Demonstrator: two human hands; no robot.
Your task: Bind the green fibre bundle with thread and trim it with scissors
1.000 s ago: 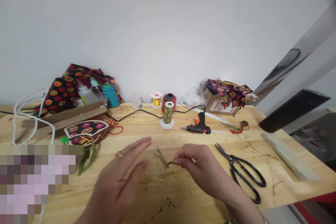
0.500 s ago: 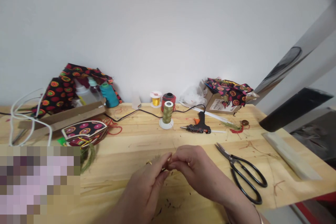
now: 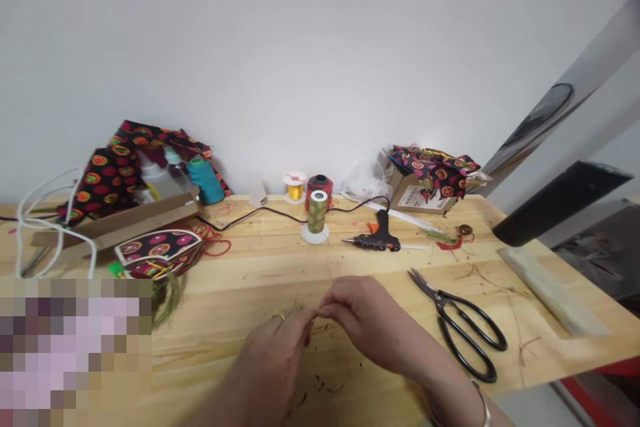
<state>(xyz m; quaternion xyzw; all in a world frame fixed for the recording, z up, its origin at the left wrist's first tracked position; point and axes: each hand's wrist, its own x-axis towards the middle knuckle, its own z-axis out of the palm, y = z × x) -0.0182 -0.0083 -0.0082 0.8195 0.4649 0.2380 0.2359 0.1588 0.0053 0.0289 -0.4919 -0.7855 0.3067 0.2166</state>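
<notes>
Both of my hands meet over the wooden table (image 3: pixel 260 267), low in the middle of the view. My right hand (image 3: pixel 367 320) pinches a small bundle of olive-green thread (image 3: pixel 296 307), most of it hidden by the fingers. My left hand (image 3: pixel 273 360), a gold ring on one finger, is closed with its fingertips on the same bundle, touching the right hand's fingertips. An olive thread spool (image 3: pixel 316 215) stands upright behind the hands. Black scissors (image 3: pixel 463 330) lie to the right of my right hand.
A black glue gun (image 3: pixel 375 240) with its cord lies mid-table. Red and yellow spools (image 3: pixel 319 187) stand by the wall. Patterned fabric (image 3: pixel 125 167), bottles and a cardboard box are back left; another box with fabric (image 3: pixel 430 180) back right. White cable at far left.
My left hand, open and spread a second ago, has closed in on the thread bundle held by my right hand. The bundle's frayed end is now mostly hidden between the fingertips.
</notes>
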